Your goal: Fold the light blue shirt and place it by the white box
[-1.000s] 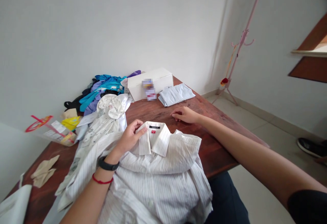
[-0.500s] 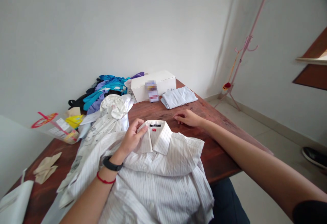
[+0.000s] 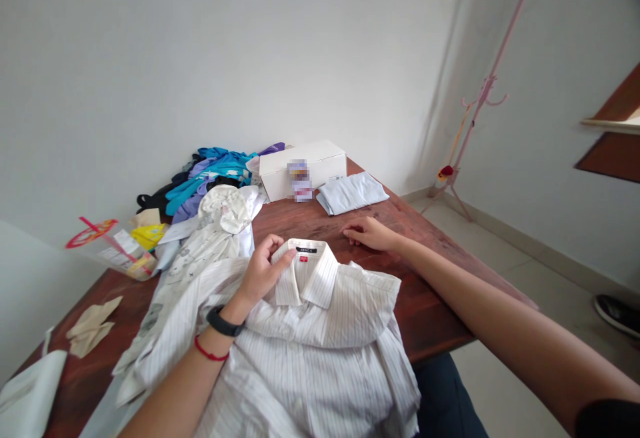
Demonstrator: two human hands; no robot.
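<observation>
A white shirt with thin stripes [image 3: 320, 331] lies spread on the dark wooden table [image 3: 430, 291], collar away from me. My left hand [image 3: 265, 270] pinches the left side of the shirt's collar [image 3: 307, 271] between thumb and fingers; a black band and a red cord circle that wrist. Beyond the collar, my right hand [image 3: 369, 233] rests on the bare tabletop with its fingers loosely curled and nothing in it.
A crumpled pale patterned garment [image 3: 215, 231] lies left of the shirt. Behind it is a heap of blue and purple clothes [image 3: 210, 175], a white box [image 3: 303, 168] and a folded light cloth [image 3: 353, 191]. A pink stand [image 3: 475, 105] is in the corner; a black shoe [image 3: 617, 315] is on the floor.
Both hands stay where they were, the left on the collar and the right on the table. Only the view has drifted slightly.
</observation>
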